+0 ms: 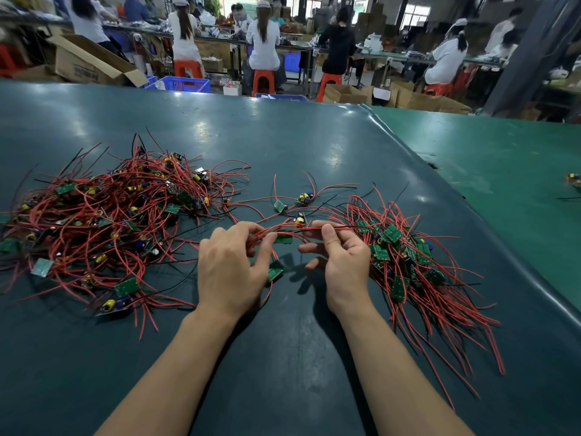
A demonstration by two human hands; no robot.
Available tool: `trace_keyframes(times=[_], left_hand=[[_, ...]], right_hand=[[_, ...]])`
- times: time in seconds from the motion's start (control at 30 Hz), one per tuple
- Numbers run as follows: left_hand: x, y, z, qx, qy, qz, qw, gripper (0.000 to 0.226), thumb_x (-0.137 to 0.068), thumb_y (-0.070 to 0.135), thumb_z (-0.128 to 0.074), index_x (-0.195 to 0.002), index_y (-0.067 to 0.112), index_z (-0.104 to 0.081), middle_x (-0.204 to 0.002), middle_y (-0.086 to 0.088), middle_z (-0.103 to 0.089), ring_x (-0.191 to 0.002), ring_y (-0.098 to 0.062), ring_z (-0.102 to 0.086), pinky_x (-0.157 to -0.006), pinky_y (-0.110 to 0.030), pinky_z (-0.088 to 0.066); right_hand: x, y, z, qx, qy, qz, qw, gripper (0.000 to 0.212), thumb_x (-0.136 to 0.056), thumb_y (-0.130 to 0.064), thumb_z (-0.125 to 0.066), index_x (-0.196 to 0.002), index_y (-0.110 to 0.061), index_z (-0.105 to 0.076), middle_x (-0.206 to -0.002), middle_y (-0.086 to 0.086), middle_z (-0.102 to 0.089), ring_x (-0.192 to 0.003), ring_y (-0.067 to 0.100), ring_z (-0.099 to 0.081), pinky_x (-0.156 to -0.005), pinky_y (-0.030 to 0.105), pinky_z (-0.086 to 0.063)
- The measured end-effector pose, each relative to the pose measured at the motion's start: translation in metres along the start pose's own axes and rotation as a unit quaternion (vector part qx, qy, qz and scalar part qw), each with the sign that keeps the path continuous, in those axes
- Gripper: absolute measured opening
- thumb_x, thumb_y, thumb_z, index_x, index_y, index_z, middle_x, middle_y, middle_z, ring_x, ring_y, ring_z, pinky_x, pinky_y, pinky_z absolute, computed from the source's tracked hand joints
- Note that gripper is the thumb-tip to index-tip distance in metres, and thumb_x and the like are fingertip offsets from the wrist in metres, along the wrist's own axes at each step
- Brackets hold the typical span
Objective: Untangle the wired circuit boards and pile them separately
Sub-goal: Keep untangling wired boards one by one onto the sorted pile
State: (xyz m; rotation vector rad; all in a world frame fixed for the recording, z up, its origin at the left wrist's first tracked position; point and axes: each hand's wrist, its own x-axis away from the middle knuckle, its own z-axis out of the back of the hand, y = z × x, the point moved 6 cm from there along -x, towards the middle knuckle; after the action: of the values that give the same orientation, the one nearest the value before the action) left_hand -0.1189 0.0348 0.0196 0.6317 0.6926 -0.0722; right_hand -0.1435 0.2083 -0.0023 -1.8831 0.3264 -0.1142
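Observation:
A large tangled heap of green circuit boards with red and black wires [103, 221] lies on the left of the dark green table [283, 146]. A sorted pile of boards [405, 265] with wires trailing toward me lies on the right. Between them, my left hand [232, 269] pinches a bunch of red wires beside a small green board [283, 238]. My right hand [341, 256] pinches the same wires between thumb and forefinger. Another board [275, 270] hangs below the left hand's fingers. A few loose boards [303, 198] lie just beyond my hands.
The table's right edge meets a lighter green surface [503, 171] carrying a stray board [573, 179]. Behind the table, several seated people work at benches on orange stools [263, 80], with cardboard boxes [91, 62] and blue crates [185, 84] on the floor.

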Motion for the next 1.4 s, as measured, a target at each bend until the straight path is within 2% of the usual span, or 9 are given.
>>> trace_keyframes(times=[0.37,0.53,0.67,0.83,0.93,1.1,1.2,1.3,1.4], left_hand=[[-0.006,-0.02,0.015,-0.043,0.072,0.071,0.994,0.035,-0.087,0.051,-0.064,-0.098,0.017,-0.062,-0.084,0.001,-0.063,-0.086,-0.027,-0.053,-0.077,-0.039,-0.029],[-0.004,-0.026,0.024,-0.066,0.122,0.115,0.984,0.03,-0.098,0.038,-0.054,-0.09,0.01,-0.064,-0.083,-0.009,-0.065,-0.089,-0.035,-0.052,-0.08,-0.046,-0.032],[-0.003,-0.032,0.025,-0.073,0.129,0.159,0.976,0.025,-0.094,0.03,-0.06,-0.11,0.012,-0.063,-0.102,-0.011,-0.064,-0.104,-0.035,-0.049,-0.085,-0.046,-0.034],[-0.002,0.005,0.02,0.011,0.099,-0.095,0.99,0.022,-0.08,0.014,-0.059,-0.098,0.005,-0.066,-0.094,-0.008,-0.063,-0.09,-0.032,-0.056,-0.085,-0.042,-0.042],[0.01,0.028,0.002,0.121,-0.048,-0.191,0.973,0.01,-0.081,0.013,-0.059,-0.084,0.008,-0.067,-0.079,-0.002,-0.064,-0.071,-0.024,-0.059,-0.069,-0.04,-0.05],[0.024,0.048,-0.022,0.1,-0.18,-0.283,0.937,0.01,-0.083,0.017,-0.068,-0.087,0.009,-0.07,-0.091,-0.003,-0.066,-0.087,-0.025,-0.06,-0.082,-0.035,-0.049],[0.025,0.044,-0.027,0.035,-0.196,-0.29,0.936,0.024,-0.085,0.029,-0.066,-0.104,0.016,-0.071,-0.115,0.001,-0.066,-0.11,-0.023,-0.059,-0.096,-0.038,-0.044],[0.028,0.033,-0.042,-0.063,-0.274,-0.229,0.932,0.056,-0.09,0.055,-0.048,-0.136,0.024,-0.054,-0.149,0.005,-0.045,-0.143,-0.016,-0.032,-0.119,-0.039,-0.019],[0.025,0.02,-0.05,-0.105,-0.278,-0.15,0.943,0.061,-0.092,0.064,-0.034,-0.138,0.029,-0.051,-0.152,0.011,-0.039,-0.146,-0.01,-0.021,-0.119,-0.042,-0.015]], right_hand=[[-0.004,0.002,0.011,-0.149,0.073,-0.074,0.983,0.025,-0.104,-0.01,-0.043,-0.086,-0.006,-0.059,-0.073,0.009,-0.062,-0.042,0.014,-0.06,-0.035,0.019,-0.042],[-0.006,0.001,0.014,-0.182,0.077,-0.054,0.979,0.026,-0.105,-0.013,-0.04,-0.087,-0.005,-0.056,-0.067,0.012,-0.058,-0.043,0.017,-0.061,-0.036,0.02,-0.046],[-0.01,0.004,0.015,-0.15,0.072,-0.042,0.985,0.027,-0.106,-0.017,-0.037,-0.089,-0.007,-0.055,-0.07,0.009,-0.065,-0.047,0.016,-0.062,-0.039,0.024,-0.05],[-0.012,0.008,0.008,0.181,0.026,0.041,0.982,0.027,-0.104,-0.02,-0.046,-0.079,-0.022,-0.057,-0.075,-0.004,-0.06,-0.066,0.01,-0.058,-0.064,0.028,-0.049],[-0.005,0.014,-0.009,0.292,-0.071,0.057,0.952,0.028,-0.103,-0.018,-0.047,-0.078,-0.022,-0.057,-0.084,-0.005,-0.069,-0.081,0.019,-0.065,-0.08,0.036,-0.05],[-0.006,0.012,-0.01,-0.103,-0.077,-0.11,0.986,0.028,-0.106,-0.015,-0.037,-0.082,-0.009,-0.051,-0.086,0.014,-0.073,-0.08,0.03,-0.069,-0.078,0.043,-0.057],[-0.009,0.003,-0.005,-0.187,-0.038,-0.084,0.978,0.029,-0.106,-0.015,-0.035,-0.083,-0.006,-0.051,-0.078,0.017,-0.071,-0.076,0.03,-0.07,-0.078,0.04,-0.058],[-0.013,-0.008,0.008,-0.274,-0.001,-0.062,0.96,0.03,-0.105,-0.017,-0.038,-0.083,-0.005,-0.055,-0.07,0.013,-0.067,-0.072,0.028,-0.07,-0.068,0.034,-0.061],[-0.011,-0.009,0.017,-0.304,0.008,-0.092,0.948,0.027,-0.102,-0.02,-0.047,-0.083,-0.007,-0.06,-0.061,0.005,-0.06,-0.061,0.018,-0.069,-0.059,0.026,-0.058]])
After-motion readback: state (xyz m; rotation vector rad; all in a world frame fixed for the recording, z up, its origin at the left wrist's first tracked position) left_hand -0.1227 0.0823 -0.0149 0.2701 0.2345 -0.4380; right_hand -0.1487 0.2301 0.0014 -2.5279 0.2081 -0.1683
